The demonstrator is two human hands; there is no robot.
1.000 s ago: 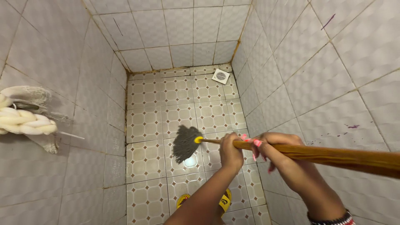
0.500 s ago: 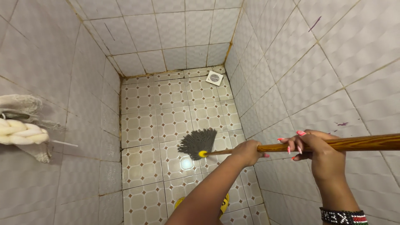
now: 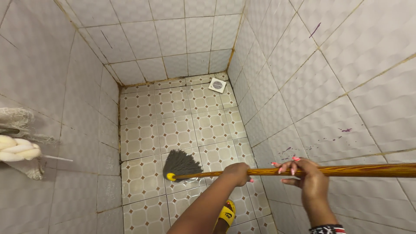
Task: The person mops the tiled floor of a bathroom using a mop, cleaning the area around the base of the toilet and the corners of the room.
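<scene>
Here, at the far left, a pale bundle of cloth or sponge (image 3: 17, 149) is seen on the wall, close to the sweep of any wide stroke, so it could be knocked loose if the handle were swung that way. Further right, the grey mop head (image 3: 180, 164) is laid on the patterned floor tiles (image 3: 173, 104), which look wet and glossy; a slip could be caused there, since a foot in a yellow sandal (image 3: 226, 214) is planted just behind the mop. The wooden handle (image 3: 346, 170) is gripped low by the left hand (image 3: 237, 172), its fingers curled closed around the shaft, and higher by the right hand (image 3: 308, 178), also wrapped around it with the nails showing on top. The long end of the handle is carried close along the right wall (image 3: 346, 86), so the tiles could be struck or scraped on a backward pull. The drain cover (image 3: 217, 85) lies well apart in the far corner.
</scene>
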